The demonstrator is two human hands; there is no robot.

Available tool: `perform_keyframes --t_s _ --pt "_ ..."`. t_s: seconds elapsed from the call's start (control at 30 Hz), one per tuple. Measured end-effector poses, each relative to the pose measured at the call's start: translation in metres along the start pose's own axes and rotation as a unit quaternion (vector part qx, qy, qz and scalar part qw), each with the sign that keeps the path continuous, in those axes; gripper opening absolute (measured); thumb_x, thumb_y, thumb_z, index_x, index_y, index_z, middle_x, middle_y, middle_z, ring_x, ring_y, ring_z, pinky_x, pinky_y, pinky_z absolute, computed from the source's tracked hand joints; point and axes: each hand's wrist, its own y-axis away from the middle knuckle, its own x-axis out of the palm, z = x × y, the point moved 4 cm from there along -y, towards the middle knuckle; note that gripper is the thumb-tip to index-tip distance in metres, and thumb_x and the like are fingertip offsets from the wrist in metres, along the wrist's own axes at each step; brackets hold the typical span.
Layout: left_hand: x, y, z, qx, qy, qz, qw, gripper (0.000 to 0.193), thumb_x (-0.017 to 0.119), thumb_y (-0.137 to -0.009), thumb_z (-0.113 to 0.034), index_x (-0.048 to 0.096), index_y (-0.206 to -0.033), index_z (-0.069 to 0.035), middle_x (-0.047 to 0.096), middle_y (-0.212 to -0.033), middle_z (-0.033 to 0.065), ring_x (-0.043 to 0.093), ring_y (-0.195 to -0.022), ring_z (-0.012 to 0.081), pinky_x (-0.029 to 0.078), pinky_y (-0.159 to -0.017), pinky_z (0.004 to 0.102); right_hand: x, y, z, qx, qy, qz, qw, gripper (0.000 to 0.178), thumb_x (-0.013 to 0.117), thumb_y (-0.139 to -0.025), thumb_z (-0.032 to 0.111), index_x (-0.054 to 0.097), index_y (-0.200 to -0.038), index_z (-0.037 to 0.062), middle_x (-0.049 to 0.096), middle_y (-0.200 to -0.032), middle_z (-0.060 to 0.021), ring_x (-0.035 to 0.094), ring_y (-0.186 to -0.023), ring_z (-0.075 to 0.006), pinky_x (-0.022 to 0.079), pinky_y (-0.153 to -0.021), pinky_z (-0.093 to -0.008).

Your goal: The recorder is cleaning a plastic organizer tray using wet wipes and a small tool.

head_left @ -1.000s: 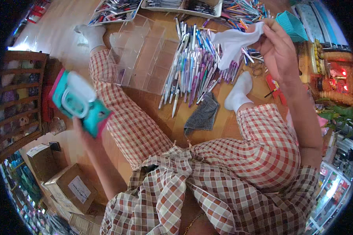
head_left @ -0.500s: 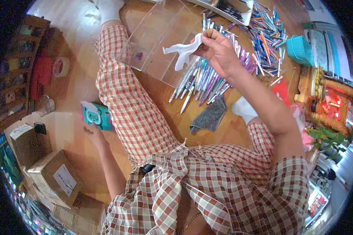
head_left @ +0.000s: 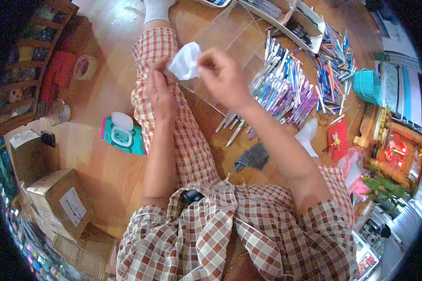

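Note:
A crumpled white wipe [head_left: 184,62] is spread between my hands above my outstretched left leg. My right hand [head_left: 224,78] pinches its right side between thumb and fingers. The fingertips of my left hand [head_left: 161,93] are closed at its left edge, somewhat blurred by motion. Below and left of my left forearm, a teal pack of wipes [head_left: 135,142] lies on the floor with its white lid flipped up. Under and beyond my right hand rests a clear plastic compartment box [head_left: 202,92], partly covered by the hand.
Many pens [head_left: 286,86] lie heaped right of the box, with another pen pile [head_left: 335,70] farther right. A white tray [head_left: 316,43] holds pens at the back. A grey cloth [head_left: 252,157], turquoise basket [head_left: 366,86], tape roll [head_left: 85,67] and cardboard box [head_left: 61,199] surround me.
My left hand has risen from beside the wipes pack to the wipe. My right hand has come left and lower with the wipe, which is now more spread out. The view has shifted.

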Motion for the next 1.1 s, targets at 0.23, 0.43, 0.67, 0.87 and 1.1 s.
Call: perform_keyframes --t_s 0.23,0.43,0.67,0.87,1.1 --pt "-0.003 -0.003 -0.001 -0.017 -0.021 0.032 0.999 0.038 0.031 -0.094 -0.024 0.056 -0.104 0.003 0.058 -0.099 0.0110 0.053 -0.093 0.0190 0.041 -0.081 0.0303 0.011 0.001 0.026 -0.146 0.302 0.157 0.929 0.025 0.055 -0.074 0.006 0.054 -0.098 0.0016 0.057 -0.098 -0.0164 0.054 -0.098 -0.0301 0.038 -0.089 -0.0462" --pt "0.000 -0.005 -0.005 0.028 -0.057 0.010 0.998 0.034 0.033 -0.093 -0.020 0.058 -0.096 0.004 0.058 -0.091 0.0114 0.054 -0.086 0.0195 0.041 -0.077 0.0298 0.031 0.000 -0.002 -0.154 0.536 0.383 0.736 0.041 0.055 -0.073 0.007 0.052 -0.114 0.0046 0.052 -0.116 -0.0116 0.044 -0.116 -0.0221 0.016 -0.100 -0.0633" --pt "0.004 -0.002 -0.007 0.034 -0.070 0.002 0.997 0.025 0.038 -0.090 -0.013 0.059 -0.094 0.001 0.057 -0.084 0.0104 0.054 -0.079 0.0191 0.041 -0.073 0.0298 0.048 -0.014 -0.015 -0.106 0.569 0.446 0.683 0.039 0.056 -0.071 0.007 0.053 -0.110 0.0040 0.055 -0.112 -0.0092 0.047 -0.113 -0.0236 0.018 -0.099 -0.0635" --pt "0.004 -0.003 -0.009 0.064 -0.140 -0.007 0.988 0.022 0.041 -0.088 -0.012 0.059 -0.093 -0.001 0.057 -0.082 0.0131 0.055 -0.077 0.0250 0.043 -0.072 0.0324 0.049 -0.019 -0.011 -0.036 0.564 0.531 0.631 0.028 0.058 -0.068 0.008 0.060 -0.096 0.0033 0.060 -0.100 -0.0117 0.053 -0.104 -0.0249 0.022 -0.099 -0.0608" --pt "0.002 -0.002 0.000 0.052 -0.107 0.003 0.993 0.021 0.041 -0.087 -0.012 0.058 -0.093 -0.001 0.057 -0.087 0.0144 0.056 -0.081 0.0270 0.043 -0.073 0.0347 0.022 -0.008 0.003 -0.161 0.452 0.411 0.775 0.023 0.055 -0.074 0.007 0.060 -0.096 0.0056 0.058 -0.099 -0.0117 0.049 -0.109 -0.0265 0.027 -0.096 -0.0611"
